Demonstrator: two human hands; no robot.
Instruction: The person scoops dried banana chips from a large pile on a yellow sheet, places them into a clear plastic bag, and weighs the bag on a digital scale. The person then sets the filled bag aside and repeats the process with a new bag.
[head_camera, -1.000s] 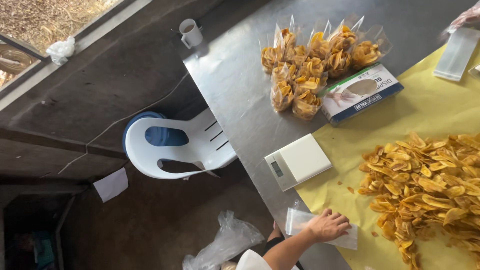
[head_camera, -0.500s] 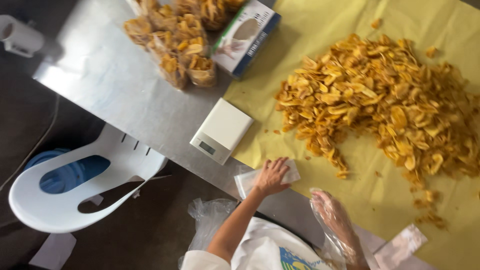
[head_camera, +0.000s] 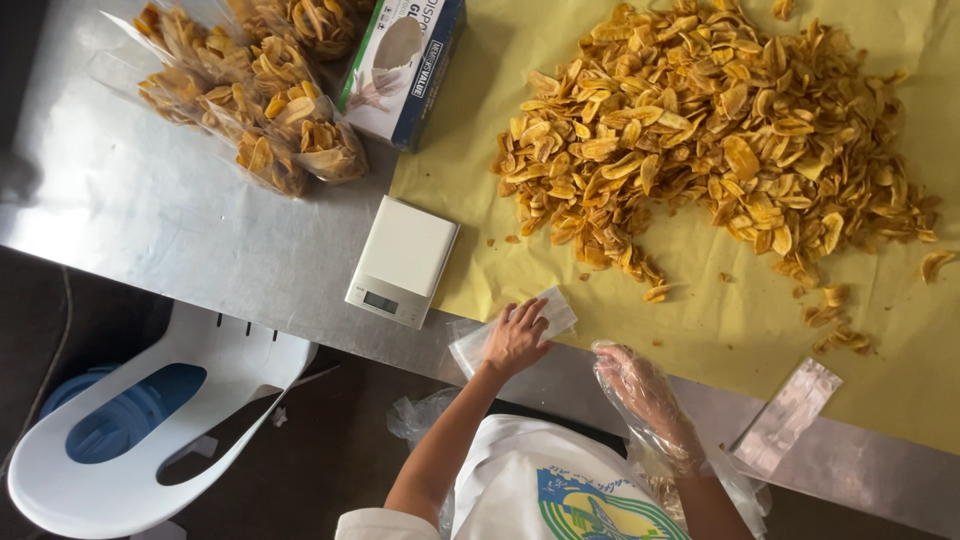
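Near the bottom centre of the frame, the bare left hand (head_camera: 515, 338) lies flat, fingers spread, on a stack of clear bags (head_camera: 512, 328) at the steel table's (head_camera: 150, 210) edge, pressing rather than gripping. Just right, the right hand (head_camera: 640, 385), in a clear plastic glove, hovers half-curled and empty. Above lie a white scale (head_camera: 403, 260), yellow paper (head_camera: 700, 290), a chip pile (head_camera: 710, 130), filled chip bags (head_camera: 260, 90) and a glove box (head_camera: 405, 65) upper left

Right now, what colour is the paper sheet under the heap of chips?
Pale yellow paper sheet, clearest in the head view.
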